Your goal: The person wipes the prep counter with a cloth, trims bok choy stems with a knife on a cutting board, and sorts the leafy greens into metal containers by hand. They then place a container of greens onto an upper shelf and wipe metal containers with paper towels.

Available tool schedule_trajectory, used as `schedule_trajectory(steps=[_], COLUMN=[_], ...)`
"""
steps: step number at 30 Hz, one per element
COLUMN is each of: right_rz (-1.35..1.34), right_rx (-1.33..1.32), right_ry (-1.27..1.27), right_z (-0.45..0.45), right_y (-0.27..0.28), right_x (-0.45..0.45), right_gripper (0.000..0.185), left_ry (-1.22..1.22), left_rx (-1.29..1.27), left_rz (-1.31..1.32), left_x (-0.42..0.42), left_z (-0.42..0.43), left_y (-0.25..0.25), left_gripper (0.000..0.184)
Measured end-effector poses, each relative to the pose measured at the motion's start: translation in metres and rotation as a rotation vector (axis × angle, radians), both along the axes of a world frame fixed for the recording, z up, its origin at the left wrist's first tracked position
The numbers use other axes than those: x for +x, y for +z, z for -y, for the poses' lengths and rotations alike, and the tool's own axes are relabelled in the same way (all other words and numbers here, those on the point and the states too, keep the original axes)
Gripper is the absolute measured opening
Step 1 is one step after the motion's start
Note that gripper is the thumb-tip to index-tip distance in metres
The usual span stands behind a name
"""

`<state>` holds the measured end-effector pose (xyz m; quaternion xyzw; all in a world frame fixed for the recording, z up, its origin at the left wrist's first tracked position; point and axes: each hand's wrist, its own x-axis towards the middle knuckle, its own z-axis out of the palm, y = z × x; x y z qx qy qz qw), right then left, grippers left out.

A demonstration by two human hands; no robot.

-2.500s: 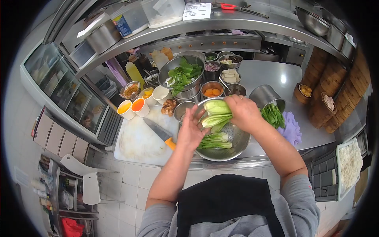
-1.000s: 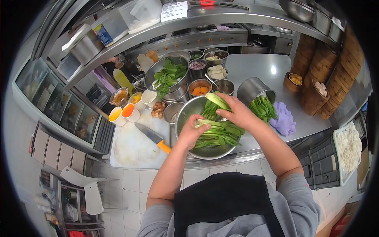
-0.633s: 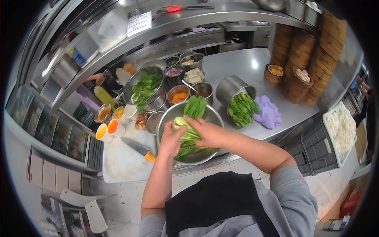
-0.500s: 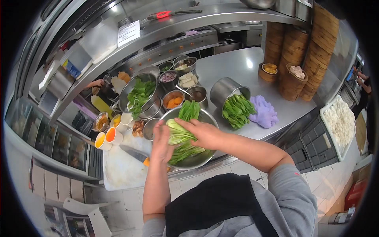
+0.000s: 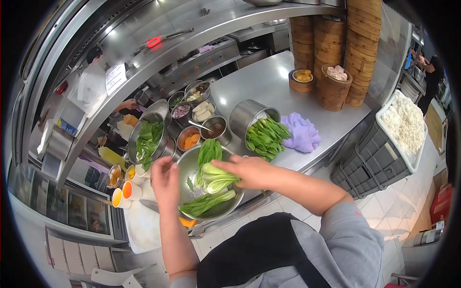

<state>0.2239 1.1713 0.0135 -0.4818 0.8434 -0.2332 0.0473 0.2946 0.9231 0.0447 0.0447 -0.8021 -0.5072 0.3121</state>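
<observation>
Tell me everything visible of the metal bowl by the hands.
The bowl is wide, round and silvery, apparently steel, its inner wall speckled, perhaps perforated. It sits, mouth up, at the front of the counter. Leafy greens lie inside; the right hand holds a pale-stemmed bunch in or just above it. The left hand is beside its rim; contact unclear.

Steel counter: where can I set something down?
Bare steel lies between the tipped pot and bamboo steamers, running toward the far end. Crowded: small bowls beyond the large bowl, and greens and purple cloth by the pot's mouth.
</observation>
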Motion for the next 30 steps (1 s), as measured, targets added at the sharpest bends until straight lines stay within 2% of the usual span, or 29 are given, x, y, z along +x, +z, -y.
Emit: schedule_trajectory(steps=[1,2,4,5,7,9,10,11,12,13,14,16,18,19,21,22,23,25,28,30], right_rz=[0.132,0.279,0.34,0.382,0.429,0.452,0.453,0.504,0.553,0.556,0.523,0.493,0.339,0.34,0.184,0.185,0.19,0.146,0.126,0.123], right_rx=[-0.158,-0.179,-0.352,-0.38,-0.409,-0.478,-0.485,-0.498,-0.509,-0.516,-0.542,-0.573,-0.515,-0.518,-0.464,-0.401,-0.401,-0.277,-0.214,-0.2], right_ry=[-0.034,-0.066,-0.067,-0.109,-0.149,-0.448,-0.449,-0.588,-0.726,-0.727,-0.744,-0.764,-0.694,-0.698,-0.686,-0.695,-0.689,-0.712,-0.715,-0.697], right_z=[-0.016,-0.035,-0.074,-0.095,-0.133,-0.158,-0.162,-0.166,-0.169,-0.17,-0.169,-0.166,-0.162,-0.16,-0.152,-0.15,-0.145,-0.137,-0.128,-0.126], right_y=[0.003,0.008,-0.013,-0.02,-0.038,-0.057,-0.054,-0.048,-0.044,-0.049,-0.057,-0.068,-0.073,-0.078,-0.08,-0.075,-0.069,-0.061,-0.06,-0.06], right_x=[0.002,0.001,-0.007,-0.01,-0.016,-0.023,-0.025,-0.025,-0.028,-0.033,-0.041,-0.053,-0.063,-0.068,-0.077,-0.079,-0.082,-0.091,-0.108,-0.111], right_gripper=[0.087,0.087,0.086,0.085,0.085,0.08,0.08,0.076,0.073,0.073,0.071,0.069,0.07,0.07,0.069,0.067,0.067,0.067,0.067,0.068], left_ry=[-0.06,-0.101,-0.293,-0.412,-0.645,-0.646,-0.653,-0.654,-0.591,-0.522,-0.525,-0.48,-0.361,-0.363,-0.481,-0.467,-0.459,-0.374,-0.412,-0.383], left_rx=[-0.114,-0.225,-0.262,-0.054,0.124,0.11,0.245,0.238,0.448,0.654,0.694,0.682,0.643,0.64,0.548,0.463,0.464,0.28,0.318,0.274], left_rz=[-0.001,-0.022,0.111,0.223,0.344,0.636,0.732,0.735,0.715,0.69,0.698,0.701,0.639,0.642,0.478,0.435,0.437,0.328,0.418,0.357], left_x=[-0.01,-0.023,-0.048,-0.056,-0.086,-0.118,-0.132,-0.143,-0.153,-0.164,-0.179,-0.193,-0.2,-0.205,-0.211,-0.212,-0.212,-0.211,-0.214,-0.214], left_z=[-0.01,-0.021,-0.047,-0.077,-0.113,-0.146,-0.162,-0.177,-0.19,-0.198,-0.2,-0.203,-0.207,-0.206,-0.201,-0.199,-0.198,-0.196,-0.177,-0.178], left_y=[0.001,-0.002,-0.01,-0.005,-0.025,-0.044,-0.05,-0.055,-0.061,-0.067,-0.078,-0.088,-0.097,-0.101,-0.105,-0.107,-0.11,-0.111,-0.113,-0.114], left_gripper=[0.02,0.017,0.018,0.021,0.038,0.047,0.053,0.053,0.058,0.063,0.071,0.071,0.069,0.069,0.062,0.051,0.051,0.037,0.034,0.036])
